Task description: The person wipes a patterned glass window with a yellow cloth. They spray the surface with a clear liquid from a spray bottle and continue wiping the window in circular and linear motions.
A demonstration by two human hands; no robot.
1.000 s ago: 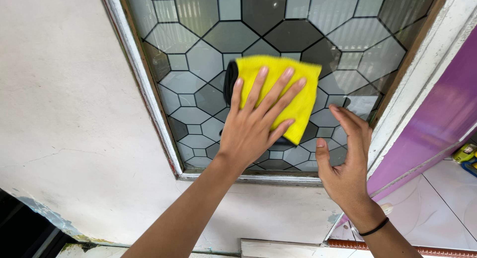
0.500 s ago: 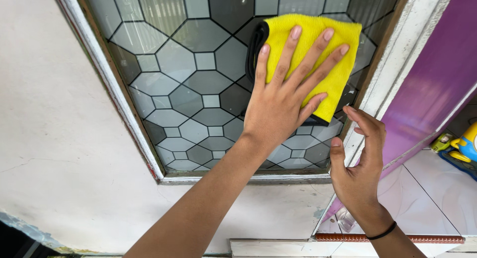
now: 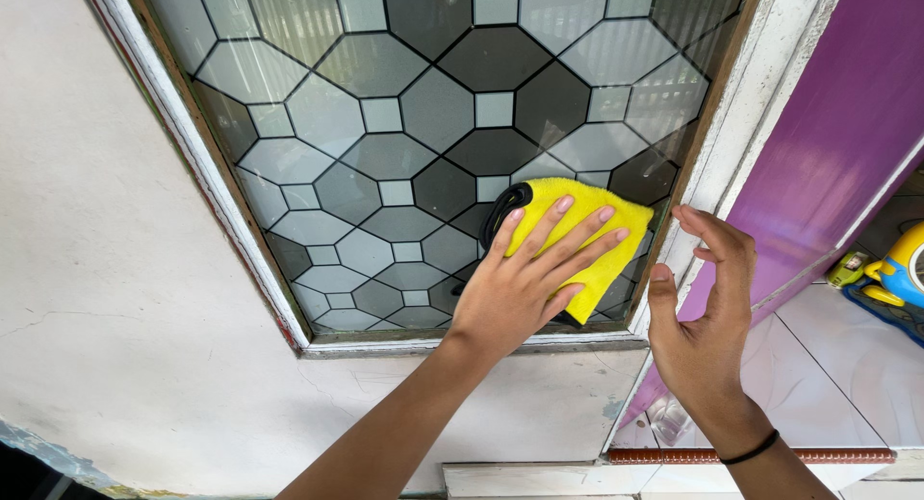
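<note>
My left hand [image 3: 525, 283] presses flat, fingers spread, on a yellow cloth with a black edge [image 3: 616, 223], holding it against the patterned glass pane [image 3: 404, 144] near the pane's lower right corner. My right hand [image 3: 707, 317] rests with curled fingers against the white window frame [image 3: 717, 163] just right of the cloth. It holds nothing. A thin black band circles the right wrist.
A cream plaster wall [image 3: 106, 298] surrounds the window on the left and below. A purple wall panel [image 3: 837, 125] stands to the right. White floor tiles [image 3: 818, 365] and a yellow and blue toy [image 3: 895, 274] lie at the far right.
The left hand has slid the yellow cloth down the glass from the upper right toward the lower right corner. The right hand stays against the frame.
</note>
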